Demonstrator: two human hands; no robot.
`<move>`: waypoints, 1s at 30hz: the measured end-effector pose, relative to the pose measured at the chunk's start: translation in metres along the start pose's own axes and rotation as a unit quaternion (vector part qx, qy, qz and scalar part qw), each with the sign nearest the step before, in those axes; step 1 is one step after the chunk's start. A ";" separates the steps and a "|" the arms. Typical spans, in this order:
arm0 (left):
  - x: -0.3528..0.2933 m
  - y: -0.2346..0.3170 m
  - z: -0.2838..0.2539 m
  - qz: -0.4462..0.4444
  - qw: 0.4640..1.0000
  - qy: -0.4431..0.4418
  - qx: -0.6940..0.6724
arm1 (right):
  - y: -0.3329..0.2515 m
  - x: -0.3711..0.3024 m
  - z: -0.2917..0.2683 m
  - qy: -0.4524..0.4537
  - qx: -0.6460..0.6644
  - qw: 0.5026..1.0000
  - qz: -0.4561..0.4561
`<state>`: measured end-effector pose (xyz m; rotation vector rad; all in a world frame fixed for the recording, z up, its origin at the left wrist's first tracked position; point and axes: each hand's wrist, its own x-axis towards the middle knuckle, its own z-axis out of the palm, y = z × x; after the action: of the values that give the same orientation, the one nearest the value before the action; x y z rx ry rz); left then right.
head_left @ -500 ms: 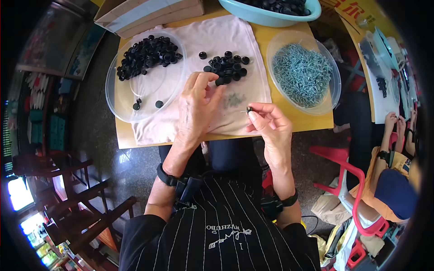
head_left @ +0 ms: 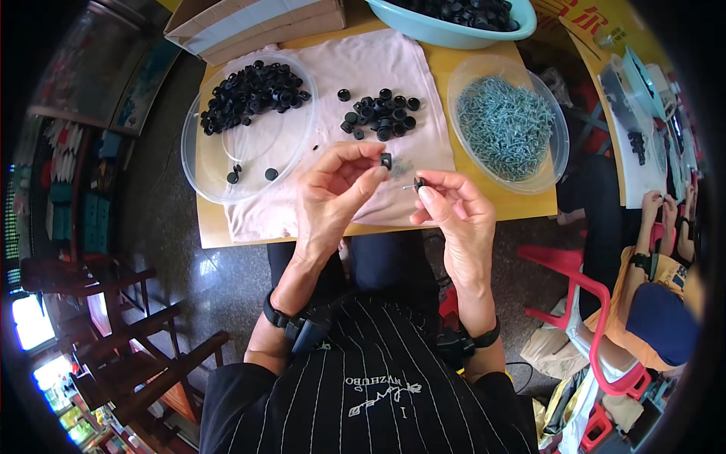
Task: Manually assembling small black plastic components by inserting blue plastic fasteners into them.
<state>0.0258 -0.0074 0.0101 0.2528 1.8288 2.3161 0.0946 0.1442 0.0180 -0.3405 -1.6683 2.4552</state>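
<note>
Lifted now off the cloth (head_left: 355, 76): left hand (head_left: 333, 193), up near the tabletop's (head_left: 484, 216) front edge, pinching a small black cap (head_left: 386, 160) between thumb and fingertips. Right hand (head_left: 454, 208) close beside, pinched shut on a little black piece with a screw (head_left: 417, 184) through it. Tiny, round, dark, with a hole in the middle. Likely light and hard, a bit slippery; best held by the rim. More black caps in a pile (head_left: 382, 115) mid-cloth, more in a clear tray (head_left: 204, 163) at the left edge. Silver screws in a clear dish (head_left: 544, 178) at the right edge.
</note>
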 end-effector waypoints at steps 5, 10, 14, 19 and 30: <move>-0.017 0.011 0.005 -0.031 0.995 -0.049 -0.079 | -0.006 -0.006 0.004 -0.005 0.039 0.999 -0.012; -0.026 0.016 0.009 -0.026 0.982 -0.105 -0.156 | -0.007 -0.010 0.001 -0.008 0.077 0.997 -0.014; -0.031 0.014 0.011 -0.042 0.978 -0.104 -0.174 | -0.009 -0.014 -0.002 -0.026 0.114 0.993 0.007; -0.035 0.016 0.012 -0.019 0.982 -0.099 -0.161 | -0.011 -0.017 -0.003 -0.032 0.129 0.991 0.017; -0.035 0.009 0.011 -0.030 0.980 -0.087 -0.179 | -0.025 -0.022 0.014 -0.002 -0.001 0.996 -0.092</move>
<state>0.0623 -0.0072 0.0202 0.3287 1.2945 2.4374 0.1122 0.1353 0.0481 -0.1727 -1.6252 2.3215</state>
